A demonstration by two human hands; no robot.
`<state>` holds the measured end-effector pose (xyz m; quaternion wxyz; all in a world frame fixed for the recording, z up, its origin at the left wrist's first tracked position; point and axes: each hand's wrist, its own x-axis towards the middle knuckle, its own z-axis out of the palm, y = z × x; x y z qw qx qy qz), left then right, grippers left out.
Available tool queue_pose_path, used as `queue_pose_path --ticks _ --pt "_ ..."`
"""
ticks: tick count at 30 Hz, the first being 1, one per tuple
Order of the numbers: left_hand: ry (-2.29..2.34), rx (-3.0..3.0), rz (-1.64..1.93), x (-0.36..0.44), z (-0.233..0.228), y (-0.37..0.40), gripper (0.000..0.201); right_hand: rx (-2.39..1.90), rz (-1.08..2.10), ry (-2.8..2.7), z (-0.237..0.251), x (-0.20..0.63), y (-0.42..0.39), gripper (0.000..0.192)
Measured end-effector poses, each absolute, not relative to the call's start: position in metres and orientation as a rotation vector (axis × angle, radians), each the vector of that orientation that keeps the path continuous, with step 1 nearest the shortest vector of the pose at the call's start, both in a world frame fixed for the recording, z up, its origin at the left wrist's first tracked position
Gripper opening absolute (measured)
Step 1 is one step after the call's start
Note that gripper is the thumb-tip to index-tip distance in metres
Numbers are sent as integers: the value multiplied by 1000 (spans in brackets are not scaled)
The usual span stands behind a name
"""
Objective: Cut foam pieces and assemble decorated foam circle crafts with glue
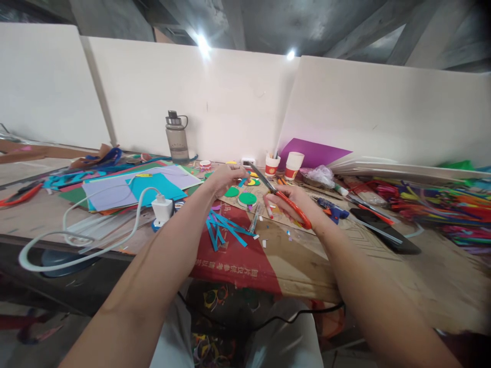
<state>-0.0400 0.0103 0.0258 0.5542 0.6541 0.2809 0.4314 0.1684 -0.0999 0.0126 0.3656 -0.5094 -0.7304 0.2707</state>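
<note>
I note a cluttered worktable (441,276) covered partly by brown cardboard with a red printed panel, backed by white partition boards (230,97) under a bare concrete ceiling. On the surface: a grey water bottle (177,137) against the partition, stacked coloured paper sheets (153,186) at left, a white charger (162,209) with its looped cable, green paper discs (247,199), loose blue paper strips (224,230), two paper cups (293,164), a purple sheet (314,152) leaning on the board, and a black phone (387,230) at right.

The far right edge is blurred; the coloured heap there I cannot identify. Items under the table are dim and cut off.

Both forearms extend forward from the lower frame. The right hand (297,203) is closed through the orange handles of the scissors (278,197), whose blades point up and left with the tips slightly parted. The left hand (226,176) has fingers pinched on a small blue paper piece (242,181), just beside the blade tips above the green discs.
</note>
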Motion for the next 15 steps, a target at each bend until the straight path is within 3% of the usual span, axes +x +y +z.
queue_pose_path --ticks 7,15 --pt "511 1190 1270 -12 21 -7 30 -1132 733 -1464 6 156 -91 46" --pt "461 907 1316 16 7 -31 29 -988 514 -1479 5 152 -91 50"
